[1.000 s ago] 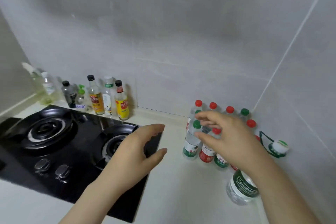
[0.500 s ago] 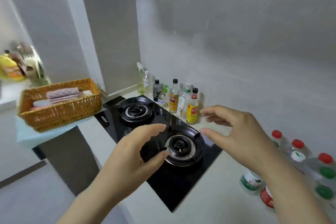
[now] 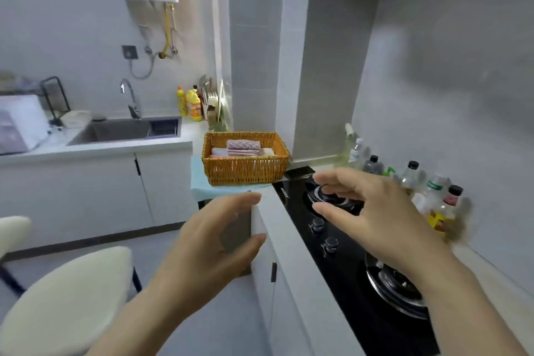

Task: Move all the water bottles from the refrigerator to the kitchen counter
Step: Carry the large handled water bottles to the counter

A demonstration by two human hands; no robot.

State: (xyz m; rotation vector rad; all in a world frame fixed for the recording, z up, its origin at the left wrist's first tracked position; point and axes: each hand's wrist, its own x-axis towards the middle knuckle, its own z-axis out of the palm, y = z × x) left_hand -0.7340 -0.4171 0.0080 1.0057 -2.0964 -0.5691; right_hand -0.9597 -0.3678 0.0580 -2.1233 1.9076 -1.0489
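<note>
A grey-tiled kitchen, its white counter (image 3: 289, 240) carrying a black stove (image 3: 344, 277). Since half a second ago the view has swung left. The water bottles, then right of the stove, are out of frame, and a sink (image 3: 115, 130) far left of the stove has come in. Each grip is released, fingers spread, holding nothing: the left hand (image 3: 208, 246) off the stove's left edge, the right hand (image 3: 375, 222) above its burner. A basket (image 3: 245, 170) sits just beyond the stove, and sauce bottles (image 3: 439, 208) line the wall at its right.

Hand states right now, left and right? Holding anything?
Left hand: open, holding nothing.
Right hand: open, fingers loosely curved, holding nothing.
</note>
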